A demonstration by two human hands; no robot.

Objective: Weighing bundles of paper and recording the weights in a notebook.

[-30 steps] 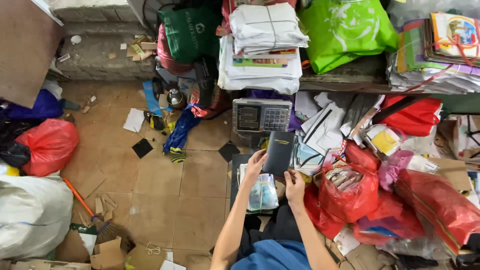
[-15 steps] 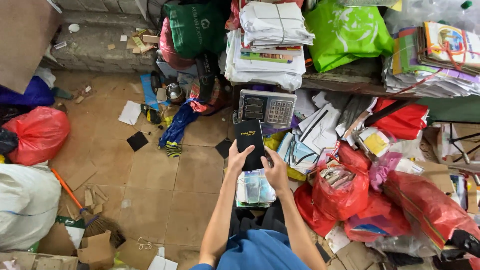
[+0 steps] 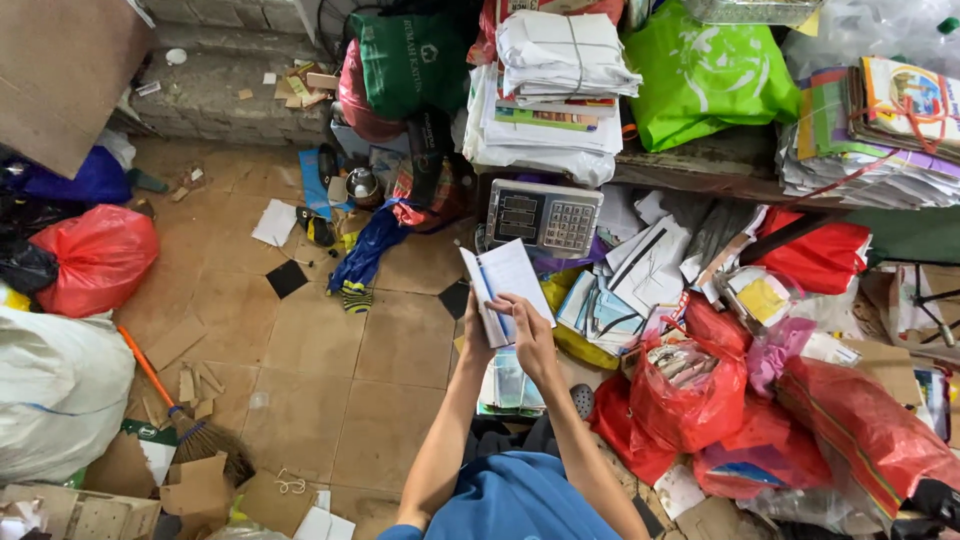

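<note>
Thin white paper booklet (image 3: pixel 508 290), opened, held above the tiled floor (image 3: pixel 300 350) before a grey weighing scale (image 3: pixel 543 216). Left hand (image 3: pixel 476 335) grips its spine edge; right hand (image 3: pixel 527 330) presses the page. Long axis tilts away.

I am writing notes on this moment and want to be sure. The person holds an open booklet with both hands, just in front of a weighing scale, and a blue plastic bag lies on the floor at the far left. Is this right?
Not quite: the head view shows that the plastic bag on the floor at the far left is red, not blue. The rest stands: both the left hand and the right hand hold the open booklet, just in front of the weighing scale.
</note>
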